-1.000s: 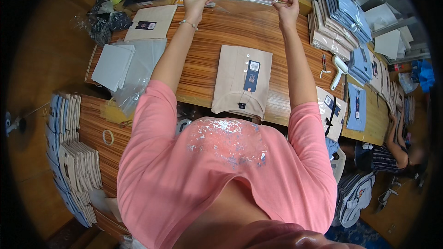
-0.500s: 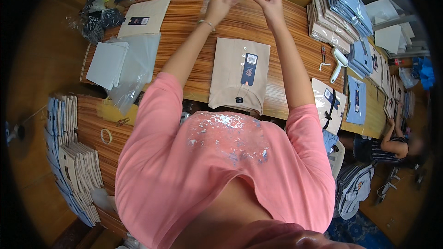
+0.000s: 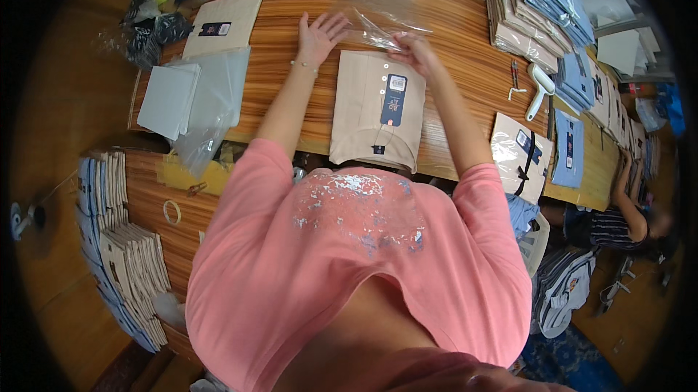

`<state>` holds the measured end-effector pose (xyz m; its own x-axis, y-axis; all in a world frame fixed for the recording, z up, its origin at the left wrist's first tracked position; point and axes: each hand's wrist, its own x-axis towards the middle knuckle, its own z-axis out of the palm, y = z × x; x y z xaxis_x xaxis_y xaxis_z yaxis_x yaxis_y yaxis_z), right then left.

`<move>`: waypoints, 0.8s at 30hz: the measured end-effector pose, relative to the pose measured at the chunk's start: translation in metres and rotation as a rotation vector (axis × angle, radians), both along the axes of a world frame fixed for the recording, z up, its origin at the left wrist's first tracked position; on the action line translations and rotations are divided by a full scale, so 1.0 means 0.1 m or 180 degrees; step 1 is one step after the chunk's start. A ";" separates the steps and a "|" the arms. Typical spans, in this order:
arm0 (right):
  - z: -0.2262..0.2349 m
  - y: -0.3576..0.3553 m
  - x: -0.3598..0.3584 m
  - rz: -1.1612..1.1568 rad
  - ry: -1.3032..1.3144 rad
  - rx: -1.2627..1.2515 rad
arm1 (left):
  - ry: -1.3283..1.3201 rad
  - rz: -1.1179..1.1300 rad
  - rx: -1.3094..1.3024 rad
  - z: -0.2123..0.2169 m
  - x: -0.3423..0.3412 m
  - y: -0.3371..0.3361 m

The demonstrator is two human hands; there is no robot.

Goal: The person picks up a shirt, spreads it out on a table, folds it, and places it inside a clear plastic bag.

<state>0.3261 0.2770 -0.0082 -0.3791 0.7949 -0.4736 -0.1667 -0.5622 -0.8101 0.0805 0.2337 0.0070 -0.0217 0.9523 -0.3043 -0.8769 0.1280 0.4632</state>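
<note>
Fingers [image 3: 332, 26]: left hand [image 3: 315, 49] spread wide, right hand [image 3: 417, 55] pinching clear bag [image 3: 378, 1] | I see folded beige shirt [image 3: 361, 101] beside it on striped wooden table [image 3: 454, 43] | co-worker [image 3: 618, 228] far right | clear packets of shirts [image 3: 518, 25] stacked right

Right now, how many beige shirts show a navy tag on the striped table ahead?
3: centre shirt by the right hand, far-left shirt, plastic-wrapped right shirt. The far-right stack may hide more.
</note>
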 end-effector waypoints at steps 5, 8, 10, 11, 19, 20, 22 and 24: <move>0.26 -0.12 0.34 0.0148 0.0090 -0.0070 | 0.2106 -0.1451 -0.0173 -0.10 -0.22 -0.06; 0.23 -0.22 0.47 -0.0080 -0.0113 0.0125 | 0.1931 -0.1457 -0.0038 -0.17 -0.28 -0.08; 0.24 -0.25 0.54 0.0079 -0.0369 0.0183 | 0.1967 -0.1501 -0.0173 -0.17 -0.21 -0.18; 0.22 -0.31 0.56 -0.0014 -0.0395 0.0115 | 0.1987 -0.1517 -0.0244 -0.17 -0.18 -0.24; -0.22 -0.18 0.56 -0.0113 -0.1689 0.1115 | 0.5060 -0.0494 0.0178 -0.45 -0.01 -0.21; -0.34 -0.09 0.59 -0.0067 -0.1507 0.1211 | 0.5087 -0.0319 0.0182 -0.46 0.03 -0.15; -0.58 0.10 0.71 0.0019 -0.1145 0.1406 | 0.4898 -0.0445 0.0310 -0.52 0.04 -0.06; -0.49 0.09 0.72 0.0406 -0.1447 0.0999 | 0.4513 -0.0949 0.0468 -0.62 -0.16 -0.08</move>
<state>0.3979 0.2857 -0.0568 -0.2946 0.8852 -0.3600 0.2915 -0.2755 -0.9160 0.0650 0.2258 -0.0554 -0.0148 0.9952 -0.0972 0.3685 0.0958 0.9247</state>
